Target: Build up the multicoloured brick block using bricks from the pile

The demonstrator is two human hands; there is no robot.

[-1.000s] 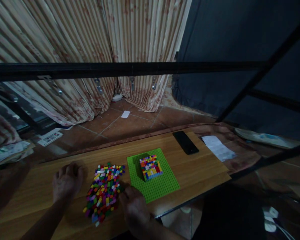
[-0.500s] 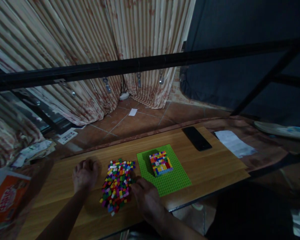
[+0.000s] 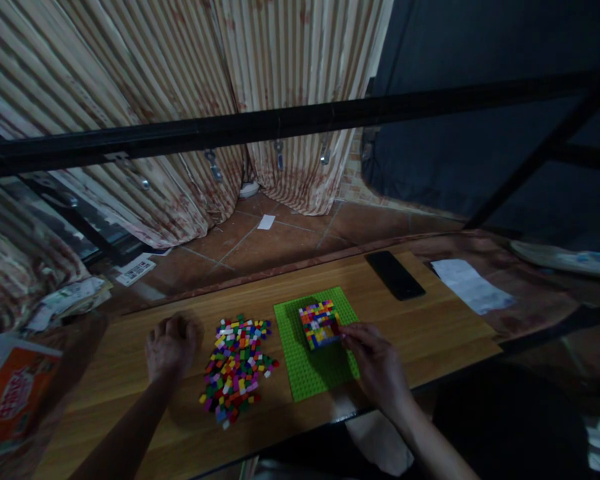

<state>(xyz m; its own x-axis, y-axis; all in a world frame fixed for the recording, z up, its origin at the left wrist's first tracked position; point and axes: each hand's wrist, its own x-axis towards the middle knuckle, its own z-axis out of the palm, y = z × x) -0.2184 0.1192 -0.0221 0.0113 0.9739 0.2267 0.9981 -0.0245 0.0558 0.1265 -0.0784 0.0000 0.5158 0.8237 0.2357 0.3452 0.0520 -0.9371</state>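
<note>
A green studded baseplate lies on the wooden table, bearing a square block built of small multicoloured bricks. At the block's right edge, my right hand pinches thumb and fingers together. Whatever sits between those fingertips is too small and dark to make out. To the left of the plate spreads a pile of loose toy bricks in many colours. My left hand rests on the table left of this pile, fingers curled in, with nothing seen in it.
A black phone lies on the table at the back right. White paper is beyond its right end. An orange package stands at far left. A dark metal bar crosses in front of the curtains.
My right hand has moved from the loose bricks rightward to the built block's right edge. A few bricks at the pile's right side now show. My left hand stays put.
</note>
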